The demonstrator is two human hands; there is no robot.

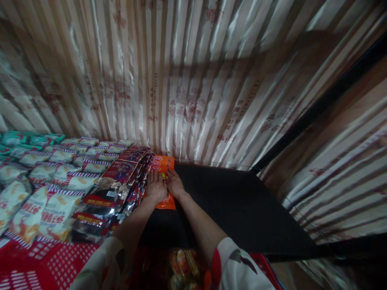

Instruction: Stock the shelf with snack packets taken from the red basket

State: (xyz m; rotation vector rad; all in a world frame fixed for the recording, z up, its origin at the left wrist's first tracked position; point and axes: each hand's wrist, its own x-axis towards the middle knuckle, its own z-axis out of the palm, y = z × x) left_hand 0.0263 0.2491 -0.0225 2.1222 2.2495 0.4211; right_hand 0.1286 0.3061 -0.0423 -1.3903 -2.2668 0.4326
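Note:
An orange snack packet (163, 162) lies on a black shelf (229, 201), against the right side of a row of dark red packets (122, 169). My left hand (156, 187) rests flat on the orange packet with its fingers stretched toward the back. Beside it, my right hand (174, 183) lies over the packet's right edge, fingers extended and palm down. Both hands press on the packet's face without gripping it, and they cover its middle. A small yellow-green spot shows between them.
White snack bags (57, 209) stand in rows at left, with green packs (18, 139) behind. A red basket (60, 262) sits at lower left. Below my arms are more packaged snacks (183, 264). Pleated printed sheeting (187, 80) hangs behind; a dark pole (317, 108) slants at right.

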